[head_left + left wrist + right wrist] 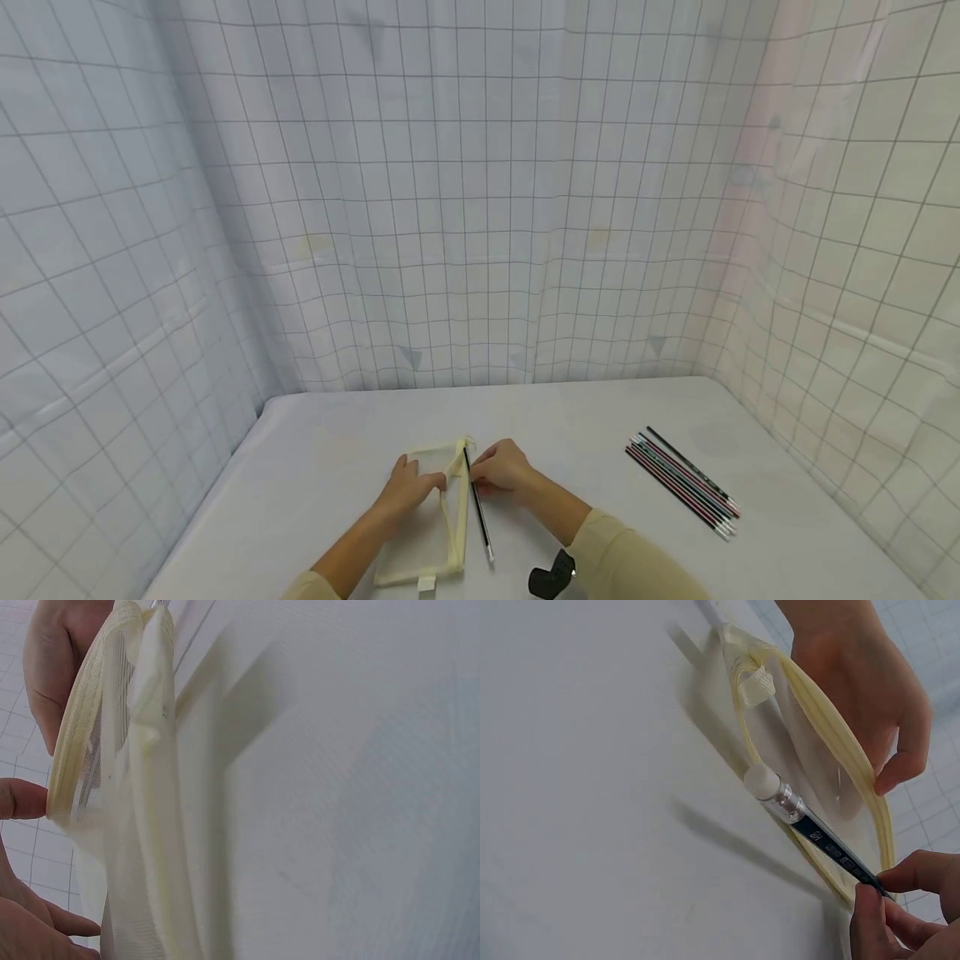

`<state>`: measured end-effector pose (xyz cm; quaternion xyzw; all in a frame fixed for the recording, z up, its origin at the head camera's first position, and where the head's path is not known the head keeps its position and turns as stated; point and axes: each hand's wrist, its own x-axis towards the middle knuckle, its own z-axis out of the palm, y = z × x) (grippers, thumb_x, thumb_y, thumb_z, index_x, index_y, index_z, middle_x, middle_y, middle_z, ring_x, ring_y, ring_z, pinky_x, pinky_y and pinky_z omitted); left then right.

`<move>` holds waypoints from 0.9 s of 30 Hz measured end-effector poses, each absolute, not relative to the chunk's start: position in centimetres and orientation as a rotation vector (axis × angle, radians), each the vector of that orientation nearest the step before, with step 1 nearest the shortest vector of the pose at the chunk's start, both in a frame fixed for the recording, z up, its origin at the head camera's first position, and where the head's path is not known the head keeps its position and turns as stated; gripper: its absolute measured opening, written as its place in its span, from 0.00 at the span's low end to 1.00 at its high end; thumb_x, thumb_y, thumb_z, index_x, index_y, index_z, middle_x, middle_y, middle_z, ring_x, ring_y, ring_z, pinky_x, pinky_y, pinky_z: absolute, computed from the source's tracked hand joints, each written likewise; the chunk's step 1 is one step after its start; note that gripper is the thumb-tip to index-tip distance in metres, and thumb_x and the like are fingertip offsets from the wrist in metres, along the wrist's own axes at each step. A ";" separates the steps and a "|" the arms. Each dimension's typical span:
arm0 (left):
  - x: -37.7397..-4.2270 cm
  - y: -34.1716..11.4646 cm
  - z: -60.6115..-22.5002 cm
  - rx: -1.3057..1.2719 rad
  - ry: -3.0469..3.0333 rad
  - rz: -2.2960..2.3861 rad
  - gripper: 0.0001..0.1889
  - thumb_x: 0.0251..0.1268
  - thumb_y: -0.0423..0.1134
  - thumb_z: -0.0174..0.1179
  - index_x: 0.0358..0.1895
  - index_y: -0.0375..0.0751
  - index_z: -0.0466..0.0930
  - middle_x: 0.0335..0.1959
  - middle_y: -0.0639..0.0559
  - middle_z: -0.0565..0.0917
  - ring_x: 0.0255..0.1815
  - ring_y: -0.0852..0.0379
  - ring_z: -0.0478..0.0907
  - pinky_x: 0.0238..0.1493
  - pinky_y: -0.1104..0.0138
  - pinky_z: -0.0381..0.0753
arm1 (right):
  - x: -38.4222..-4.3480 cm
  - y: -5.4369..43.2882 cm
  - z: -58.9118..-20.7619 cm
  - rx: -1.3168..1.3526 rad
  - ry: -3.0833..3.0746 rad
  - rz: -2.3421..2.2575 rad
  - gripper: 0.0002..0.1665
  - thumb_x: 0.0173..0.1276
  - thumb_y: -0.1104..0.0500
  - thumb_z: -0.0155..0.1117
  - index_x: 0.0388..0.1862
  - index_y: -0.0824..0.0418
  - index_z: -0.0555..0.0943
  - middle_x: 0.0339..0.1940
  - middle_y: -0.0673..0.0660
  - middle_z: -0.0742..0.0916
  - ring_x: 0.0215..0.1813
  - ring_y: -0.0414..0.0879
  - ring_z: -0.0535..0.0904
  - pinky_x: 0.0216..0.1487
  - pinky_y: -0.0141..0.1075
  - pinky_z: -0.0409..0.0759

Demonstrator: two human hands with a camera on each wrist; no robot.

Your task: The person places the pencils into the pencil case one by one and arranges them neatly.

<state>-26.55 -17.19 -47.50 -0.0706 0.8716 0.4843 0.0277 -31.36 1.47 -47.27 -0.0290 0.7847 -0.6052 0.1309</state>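
Observation:
A pale mesh pouch (420,550) with a cream zip edge lies in front of me, its mouth spread apart. My left hand (408,489) grips it, the thumb hooked at the zip edge (855,761) in the right wrist view. Between the thumb and fingers of my right hand (504,467) is a dark pencil (481,517), marked HB, with a white eraser (762,781) and silver ferrule. The pencil slants along the pouch's right side, eraser end towards me, overlapping the open mouth in the right wrist view. Its far tip is by the pouch's far corner.
Several dark and red pencils (682,482) lie side by side at the right of the white table (570,417). A small black object (552,575) shows beside my right sleeve. Grid-patterned white curtains (480,208) stand behind and on both sides.

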 end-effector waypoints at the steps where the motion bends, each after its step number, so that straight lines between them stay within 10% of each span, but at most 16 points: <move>1: -26.6 -17.2 -47.5 -0.221 2.689 1.499 0.51 0.51 0.43 0.62 0.73 0.12 0.53 0.79 0.21 0.45 0.78 0.23 0.48 0.73 0.36 0.54 | -31.4 1.2 -47.2 -0.073 2.272 -1.765 0.06 0.58 0.72 0.73 0.33 0.68 0.84 0.28 0.58 0.87 0.25 0.43 0.83 0.29 0.35 0.86; 27: -26.5 -17.2 -47.5 -0.202 2.666 1.536 0.50 0.54 0.43 0.61 0.73 0.11 0.51 0.79 0.19 0.43 0.78 0.22 0.44 0.74 0.34 0.51 | -31.4 -2.8 -48.1 0.011 2.160 -1.928 0.08 0.58 0.76 0.73 0.34 0.69 0.84 0.25 0.60 0.88 0.23 0.44 0.85 0.27 0.33 0.86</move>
